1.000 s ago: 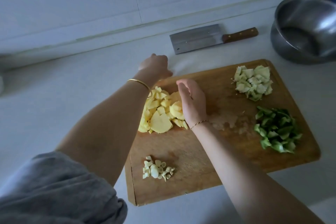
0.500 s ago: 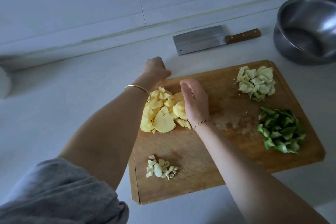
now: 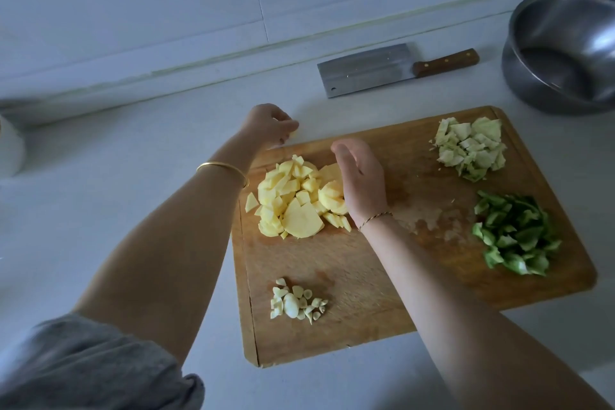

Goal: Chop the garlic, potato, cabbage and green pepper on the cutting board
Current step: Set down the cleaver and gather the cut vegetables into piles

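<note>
On the wooden cutting board (image 3: pixel 382 280) lie four heaps. Chopped potato (image 3: pixel 289 200) is at the far left, chopped garlic (image 3: pixel 296 301) near the front left, cabbage pieces (image 3: pixel 471 146) at the far right, and green pepper pieces (image 3: pixel 514 236) on the right. My left hand (image 3: pixel 269 125) hovers at the board's far left corner, its curled fingers pinching a small pale potato piece. My right hand (image 3: pixel 361 176) stands on edge against the right side of the potato heap, fingers relaxed and slightly curved, holding nothing.
A cleaver (image 3: pixel 372 70) with a wooden handle lies flat on the white counter behind the board. A steel bowl (image 3: pixel 565 46) stands at the far right. A white object (image 3: pixel 10 146) sits at the left edge. A tiled wall runs behind.
My right hand's fingers have lifted and loosened slightly beside the potato heap. My left hand stays at the board's far corner, its fingertips now closed on a small piece.
</note>
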